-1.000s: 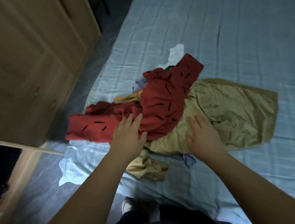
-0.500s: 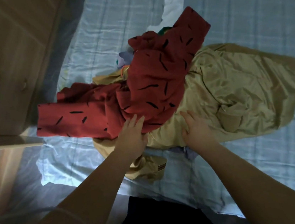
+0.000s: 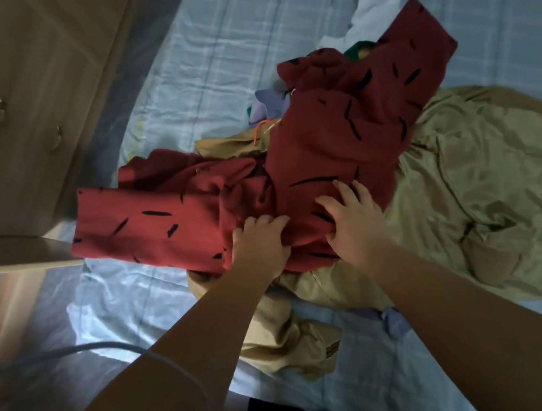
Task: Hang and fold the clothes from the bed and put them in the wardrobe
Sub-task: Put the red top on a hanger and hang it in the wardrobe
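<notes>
Right hand [image 3: 354,226] moves from the tan cloth [image 3: 485,179] at 3 o'clock onto the red top [image 3: 333,136], fingers spread; left hand [image 3: 261,245] clutches it, likely for lifting.

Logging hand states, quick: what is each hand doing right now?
Left hand: grips the red garment, fingers curled into it.
Right hand: open, fingers spread on the red garment.

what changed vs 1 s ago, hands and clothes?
The right hand shifted left, off the tan garment and onto the red garment. The left hand, which lay flat on the red garment before, now grips a fold of it. The clothes lie on the bed as before.
</notes>
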Action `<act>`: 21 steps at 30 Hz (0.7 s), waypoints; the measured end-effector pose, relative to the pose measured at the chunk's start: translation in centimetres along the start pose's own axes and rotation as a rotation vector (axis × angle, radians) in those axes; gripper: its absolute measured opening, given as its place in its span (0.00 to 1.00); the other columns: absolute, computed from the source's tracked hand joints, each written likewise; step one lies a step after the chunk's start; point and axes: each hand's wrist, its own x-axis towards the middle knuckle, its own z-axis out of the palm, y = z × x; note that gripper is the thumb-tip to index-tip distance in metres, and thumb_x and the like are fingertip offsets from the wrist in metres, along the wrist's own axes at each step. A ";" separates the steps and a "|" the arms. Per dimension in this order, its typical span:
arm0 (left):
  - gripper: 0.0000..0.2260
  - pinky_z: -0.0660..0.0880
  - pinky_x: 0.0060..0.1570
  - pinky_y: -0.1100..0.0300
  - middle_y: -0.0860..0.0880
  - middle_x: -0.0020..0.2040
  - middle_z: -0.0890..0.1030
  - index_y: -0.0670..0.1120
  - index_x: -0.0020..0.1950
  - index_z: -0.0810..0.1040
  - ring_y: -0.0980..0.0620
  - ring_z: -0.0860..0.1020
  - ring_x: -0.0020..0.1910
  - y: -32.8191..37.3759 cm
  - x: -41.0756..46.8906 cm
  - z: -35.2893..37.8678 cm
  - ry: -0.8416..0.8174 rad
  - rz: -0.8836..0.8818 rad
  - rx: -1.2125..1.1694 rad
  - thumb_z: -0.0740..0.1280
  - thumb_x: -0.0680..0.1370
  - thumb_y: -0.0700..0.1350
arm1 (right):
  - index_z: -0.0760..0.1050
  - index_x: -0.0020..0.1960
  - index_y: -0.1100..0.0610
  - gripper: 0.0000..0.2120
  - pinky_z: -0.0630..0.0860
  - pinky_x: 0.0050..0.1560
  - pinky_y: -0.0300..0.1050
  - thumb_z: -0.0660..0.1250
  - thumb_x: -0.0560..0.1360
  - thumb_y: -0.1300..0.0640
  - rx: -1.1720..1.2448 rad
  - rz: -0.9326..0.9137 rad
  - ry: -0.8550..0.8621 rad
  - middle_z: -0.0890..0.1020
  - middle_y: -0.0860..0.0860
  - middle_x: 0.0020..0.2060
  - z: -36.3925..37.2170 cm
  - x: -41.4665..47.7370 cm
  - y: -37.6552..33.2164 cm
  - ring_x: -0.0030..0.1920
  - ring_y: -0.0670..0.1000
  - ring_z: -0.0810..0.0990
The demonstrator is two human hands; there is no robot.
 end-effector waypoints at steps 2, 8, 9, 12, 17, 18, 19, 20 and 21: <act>0.29 0.70 0.65 0.47 0.54 0.69 0.73 0.61 0.74 0.65 0.46 0.70 0.66 -1.1 0.5 -0.4 -0.084 0.012 -0.188 0.66 0.73 0.52 | 0.65 0.72 0.44 0.29 0.68 0.68 0.61 0.69 0.73 0.52 0.013 0.027 0.002 0.61 0.52 0.75 0.4 0.2 -0.1 0.74 0.61 0.56; 0.17 0.74 0.58 0.54 0.54 0.55 0.80 0.55 0.58 0.78 0.50 0.78 0.57 -2.1 1.3 -3.3 0.192 -0.072 -0.554 0.61 0.72 0.42 | 0.70 0.68 0.48 0.25 0.74 0.60 0.55 0.68 0.71 0.57 -0.012 0.065 0.030 0.70 0.52 0.63 0.4 0.5 -0.4 0.61 0.61 0.66; 0.16 0.74 0.57 0.52 0.53 0.55 0.80 0.53 0.57 0.78 0.48 0.77 0.57 -1.9 1.4 -3.5 0.232 -0.027 -0.505 0.61 0.73 0.41 | 0.70 0.66 0.48 0.24 0.75 0.58 0.55 0.68 0.71 0.58 -0.015 0.072 0.028 0.71 0.52 0.62 0.1 0.6 -0.5 0.59 0.60 0.67; 0.17 0.73 0.59 0.48 0.50 0.58 0.77 0.50 0.59 0.78 0.46 0.72 0.58 -1.6 2.4 -3.2 0.389 0.086 -0.325 0.64 0.71 0.40 | 0.69 0.66 0.49 0.24 0.75 0.59 0.56 0.66 0.71 0.60 0.049 0.104 -0.020 0.69 0.52 0.61 -0.5 0.5 -0.5 0.58 0.59 0.66; 0.22 0.72 0.63 0.45 0.42 0.63 0.76 0.44 0.67 0.73 0.40 0.74 0.62 -1.5 6.0 -2.0 0.102 0.001 -0.389 0.70 0.76 0.51 | 0.64 0.74 0.49 0.32 0.72 0.65 0.57 0.63 0.71 0.62 0.111 0.085 -0.128 0.65 0.50 0.70 0.9 -0.7 0.8 0.67 0.55 0.65; 0.22 0.72 0.62 0.45 0.41 0.62 0.75 0.43 0.66 0.73 0.39 0.75 0.61 -1.5 6.6 -1.7 0.049 -0.010 -0.408 0.71 0.76 0.52 | 0.64 0.76 0.49 0.34 0.70 0.67 0.56 0.62 0.71 0.62 0.135 0.075 -0.140 0.63 0.49 0.73 1.4 -0.8 1.1 0.69 0.55 0.65; 0.22 0.73 0.61 0.46 0.41 0.60 0.75 0.43 0.65 0.74 0.39 0.76 0.60 -1.4 7.2 -1.5 0.031 -0.014 -0.421 0.71 0.76 0.52 | 0.63 0.76 0.49 0.35 0.69 0.69 0.55 0.62 0.70 0.62 0.159 0.064 -0.141 0.62 0.49 0.75 1.7 -0.9 1.4 0.71 0.55 0.64; 0.21 0.73 0.60 0.46 0.41 0.58 0.75 0.44 0.64 0.75 0.38 0.77 0.58 -1.3 7.6 -1.3 0.016 -0.017 -0.431 0.71 0.76 0.52 | 0.63 0.77 0.49 0.35 0.69 0.69 0.54 0.62 0.70 0.62 0.178 0.060 -0.137 0.61 0.49 0.77 2.0 -0.9 1.6 0.72 0.55 0.64; 0.20 0.74 0.60 0.45 0.42 0.57 0.74 0.45 0.63 0.76 0.39 0.77 0.57 -1.2 8.0 -1.2 0.001 -0.013 -0.435 0.71 0.76 0.53 | 0.62 0.77 0.48 0.35 0.70 0.69 0.53 0.62 0.71 0.61 0.191 0.062 -0.126 0.59 0.48 0.78 2.3 -1.0 1.7 0.73 0.54 0.63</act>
